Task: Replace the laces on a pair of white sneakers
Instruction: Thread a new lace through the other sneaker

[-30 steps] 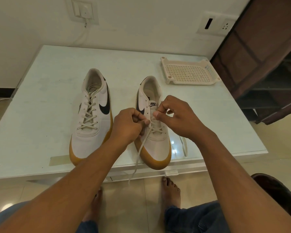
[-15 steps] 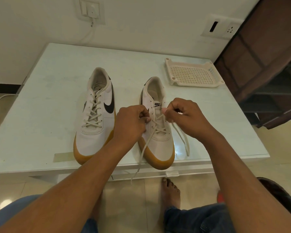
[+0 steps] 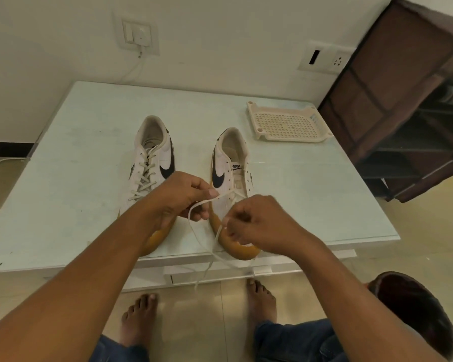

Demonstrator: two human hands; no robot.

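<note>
Unlacing step on the right sneaker [image 3: 220, 165], which sits near the front edge of the tabletop [image 3: 76, 178], toe toward the person. The left sneaker [image 3: 152, 158] stands just beside it on the left, fully laced & untouched.

Hands are apart, each clamped on the lace. The left hand [image 3: 179, 198] pinches the lace [image 3: 207, 200] between thumb & forefinger, just off the sneaker's left side. The right hand [image 3: 262, 223] pinches another stretch low over the toe, fingers curled.

Change vs half a sec ago: both hands were then close together over the middle of the lacing. Now they've drawn back toward the front edge & spread, w/ the right hand dropped to the toe. The top eyelets & the labelled tongue show bare. A slack loop hangs below the left hand, & a free end trails over the front edge toward the floor.

Meaning, prob: another crossing has come out, so the old lace is leaving row by row. A strand or two still cross near the toe, partly hidden by the right hand, so can't tell how many rows remain.

Task looks early: this sneaker isn't stripped yet, the other isn't started, & no fresh laces are in view. A perforated tray [image 3: 293, 138] sits at the far right corner, well apart from both sneakers.
</note>
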